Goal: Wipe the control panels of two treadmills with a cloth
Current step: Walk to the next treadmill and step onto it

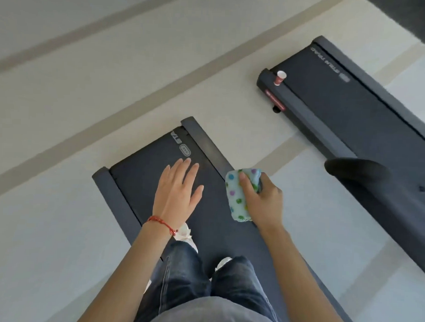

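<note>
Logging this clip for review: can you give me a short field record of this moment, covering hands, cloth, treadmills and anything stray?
left hand: left hand open, fingers straight, holds nothing
right hand: right hand grips the dotted cloth
stance: person stands on the near treadmill belt
second machine: far treadmill to the right, apart
stray item: red paper cup upright on the far treadmill's end
control panels: not in view
</note>
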Tool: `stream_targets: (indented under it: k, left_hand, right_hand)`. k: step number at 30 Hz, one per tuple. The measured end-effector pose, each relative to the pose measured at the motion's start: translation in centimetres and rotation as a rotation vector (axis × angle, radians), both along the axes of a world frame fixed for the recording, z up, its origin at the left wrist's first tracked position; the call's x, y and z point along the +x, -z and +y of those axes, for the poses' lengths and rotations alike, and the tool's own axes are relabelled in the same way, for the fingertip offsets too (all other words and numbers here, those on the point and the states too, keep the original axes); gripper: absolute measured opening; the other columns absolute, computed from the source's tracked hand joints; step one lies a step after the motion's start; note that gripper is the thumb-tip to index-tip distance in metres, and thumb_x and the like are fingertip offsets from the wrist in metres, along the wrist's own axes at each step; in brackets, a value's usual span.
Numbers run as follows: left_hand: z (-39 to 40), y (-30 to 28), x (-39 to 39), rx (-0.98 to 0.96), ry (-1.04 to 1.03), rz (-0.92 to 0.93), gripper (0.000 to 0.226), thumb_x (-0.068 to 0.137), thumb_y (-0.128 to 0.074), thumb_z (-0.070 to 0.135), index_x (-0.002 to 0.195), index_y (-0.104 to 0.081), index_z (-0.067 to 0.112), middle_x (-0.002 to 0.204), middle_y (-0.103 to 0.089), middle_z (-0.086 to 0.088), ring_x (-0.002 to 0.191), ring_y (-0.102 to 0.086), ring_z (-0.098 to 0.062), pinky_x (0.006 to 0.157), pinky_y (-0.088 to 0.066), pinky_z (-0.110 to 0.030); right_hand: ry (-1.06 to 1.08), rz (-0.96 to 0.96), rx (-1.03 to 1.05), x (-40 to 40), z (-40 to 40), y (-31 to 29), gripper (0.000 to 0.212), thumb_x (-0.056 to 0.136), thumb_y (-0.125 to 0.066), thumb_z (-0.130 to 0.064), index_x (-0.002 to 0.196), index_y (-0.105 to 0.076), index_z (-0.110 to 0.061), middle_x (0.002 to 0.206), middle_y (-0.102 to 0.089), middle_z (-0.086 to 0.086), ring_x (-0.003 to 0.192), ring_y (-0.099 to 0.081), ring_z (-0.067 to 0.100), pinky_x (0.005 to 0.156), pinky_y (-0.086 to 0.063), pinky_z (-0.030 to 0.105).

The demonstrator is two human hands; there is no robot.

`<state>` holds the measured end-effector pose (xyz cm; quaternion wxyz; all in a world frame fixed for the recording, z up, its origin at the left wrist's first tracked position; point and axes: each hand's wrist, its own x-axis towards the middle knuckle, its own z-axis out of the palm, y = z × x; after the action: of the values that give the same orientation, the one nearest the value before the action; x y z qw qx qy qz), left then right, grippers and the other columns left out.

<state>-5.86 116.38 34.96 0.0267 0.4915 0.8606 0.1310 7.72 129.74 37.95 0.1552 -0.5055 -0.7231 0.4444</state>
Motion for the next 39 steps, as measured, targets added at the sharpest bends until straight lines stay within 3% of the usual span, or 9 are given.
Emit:
stream_targets:
  k: [7, 12, 15, 18, 23, 26, 34, 37, 39]
  left_hand:
    - [-4.3, 0.4, -9.9, -0.035, -0.202, 0.013, 0.054, 0.09, -0.034, 0.035, 0.12, -0.059, -0.002, 0.122, -0.059, -0.023, 0.112, -0.057, -0.039, 0.091, -0.047, -0.055]
    - [-5.8, 0.4, -15.9, -0.006, -0.3, 0.029, 0.053, 0.09, -0.036, 0.035, 0.119, -0.059, -0.003, 0.121, -0.059, -0.023, 0.111, -0.057, -0.04, 0.091, -0.046, -0.055]
    - [-5.9, 0.6, -19.3, -0.003, -0.368, 0.027, 0.053, 0.09, -0.036, 0.035, 0.12, -0.059, -0.002, 0.122, -0.058, -0.022, 0.113, -0.056, -0.04, 0.093, -0.043, -0.055]
    - [-5.1, 0.9, -22.7, -0.013, -0.401, 0.033, 0.054, 0.09, -0.035, 0.036, 0.119, -0.06, -0.002, 0.122, -0.059, -0.023, 0.112, -0.056, -0.041, 0.093, -0.043, -0.056]
    - [-2.6, 1.4, -29.5, -0.003, -0.45, 0.045, 0.054, 0.089, -0.036, 0.036, 0.12, -0.06, -0.002, 0.123, -0.058, -0.023, 0.114, -0.056, -0.04, 0.094, -0.042, -0.058]
    - [-0.7, 1.1, -34.0, 0.005, -0.475, 0.063, 0.053, 0.09, -0.037, 0.035, 0.12, -0.06, -0.002, 0.123, -0.059, -0.023, 0.113, -0.057, -0.04, 0.094, -0.042, -0.057]
    - [2.3, -0.4, -43.5, 0.004, -0.539, 0.097, 0.052, 0.093, -0.034, 0.036, 0.121, -0.059, -0.001, 0.124, -0.058, -0.022, 0.115, -0.055, -0.039, 0.096, -0.041, -0.055]
    - [3.0, -0.5, -47.0, 0.01, -0.529, 0.098, 0.055, 0.097, -0.028, 0.039, 0.121, -0.059, -0.001, 0.124, -0.058, -0.022, 0.115, -0.055, -0.038, 0.096, -0.042, -0.055]
    - [3.3, -0.3, -49.5, 0.018, -0.525, 0.106, 0.052, 0.094, -0.035, 0.036, 0.122, -0.058, -0.001, 0.125, -0.057, -0.022, 0.116, -0.054, -0.038, 0.096, -0.041, -0.055]
  right_hand:
    - [-0.201, 0.022, -0.006, -12.9, -1.4, -0.1, 0.036, 0.084, -0.06, -0.041, 0.074, -0.056, -0.006, 0.065, -0.06, 0.005, 0.061, -0.057, 0.017, 0.058, -0.048, 0.031]
    - [-0.29, 0.033, -0.003, -19.8, -1.7, 0.0, 0.027, 0.086, -0.059, -0.037, 0.073, -0.055, -0.014, 0.061, -0.056, -0.005, 0.056, -0.054, 0.005, 0.053, -0.044, 0.022]
    - [-0.34, 0.021, -0.009, -23.5, -1.2, 0.2, 0.027, 0.087, -0.059, -0.038, 0.078, -0.057, -0.012, 0.064, -0.059, -0.001, 0.059, -0.058, 0.01, 0.055, -0.049, 0.027]
    - [-0.369, 0.011, -0.004, -27.5, 0.0, 0.9, 0.03, 0.086, -0.059, -0.039, 0.078, -0.057, -0.011, 0.069, -0.064, 0.007, 0.065, -0.063, 0.02, 0.06, -0.054, 0.036]
    - [-0.411, 0.028, -0.026, -35.3, 3.2, 1.9, 0.036, 0.084, -0.057, -0.047, 0.078, -0.057, -0.011, 0.075, -0.065, 0.009, 0.07, -0.064, 0.022, 0.064, -0.057, 0.041]
    - [-0.451, 0.032, -0.03, -40.4, 5.6, 1.7, 0.042, 0.081, -0.054, -0.054, 0.078, -0.056, -0.012, 0.078, -0.063, 0.009, 0.07, -0.063, 0.021, 0.064, -0.056, 0.039]
    - [-0.49, 0.082, -0.046, -51.9, 10.0, 0.0, 0.039, 0.087, -0.057, -0.04, 0.075, -0.053, -0.004, 0.063, -0.055, 0.0, 0.06, -0.055, 0.013, 0.055, -0.046, 0.026]
    - [-0.485, 0.089, -0.039, -55.5, 10.8, 0.3, 0.041, 0.087, -0.057, -0.04, 0.074, -0.052, -0.002, 0.063, -0.055, 0.001, 0.059, -0.054, 0.013, 0.055, -0.045, 0.027]
    - [-0.488, 0.091, -0.037, -57.9, 11.2, 0.5, 0.042, 0.087, -0.057, -0.041, 0.074, -0.052, -0.002, 0.063, -0.056, 0.002, 0.059, -0.054, 0.014, 0.055, -0.045, 0.027]
